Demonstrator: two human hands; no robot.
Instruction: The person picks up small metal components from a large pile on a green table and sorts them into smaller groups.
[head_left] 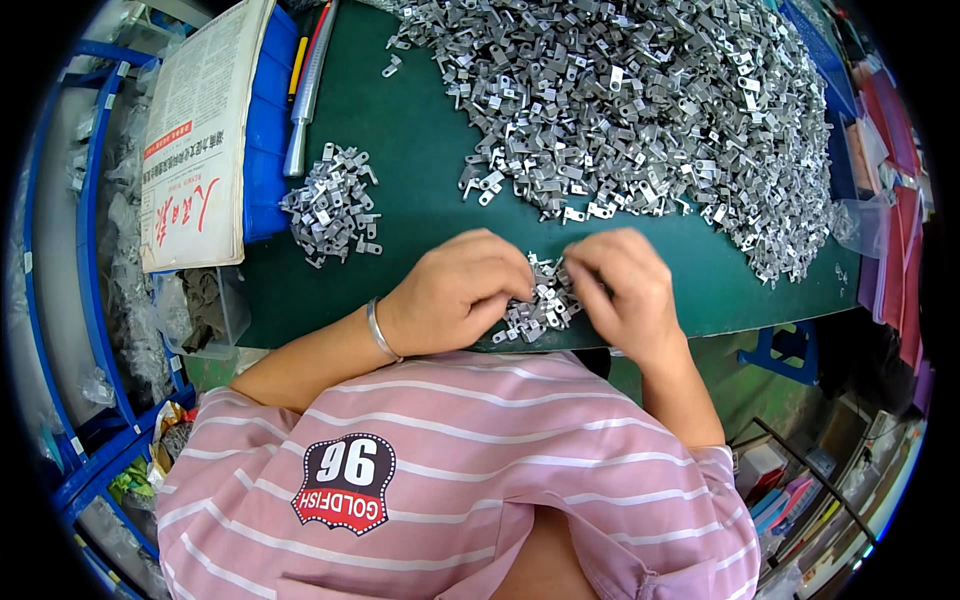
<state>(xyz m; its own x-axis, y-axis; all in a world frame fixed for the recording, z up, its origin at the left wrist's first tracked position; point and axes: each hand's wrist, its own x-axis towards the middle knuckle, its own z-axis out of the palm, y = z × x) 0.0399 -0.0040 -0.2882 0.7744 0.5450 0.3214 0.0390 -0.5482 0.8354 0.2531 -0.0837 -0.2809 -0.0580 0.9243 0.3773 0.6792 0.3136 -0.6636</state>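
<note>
A small heap of bent metal brackets with round holes [543, 312] lies at the near edge of the green table, between my two hands. My left hand [455, 292], with a silvery bangle on its wrist, curls over the heap's left side, fingers closed at the brackets. On the heap's right side is my right hand [628, 292], fingers bent toward the thumb and slightly blurred. Whatever either set of fingertips pinches is too small or hidden to make out. To the left sits a separate small pile of the same brackets [335, 208].
A huge mound of brackets [650, 110] covers the table's far middle and right. At left, a blue bin [268, 140] carries a folded newspaper [195, 130]; pens and a silvery tube [301, 130] lie beside it. Blue shelving [92, 250] stands further left. A blue stool [785, 352] is under the right edge.
</note>
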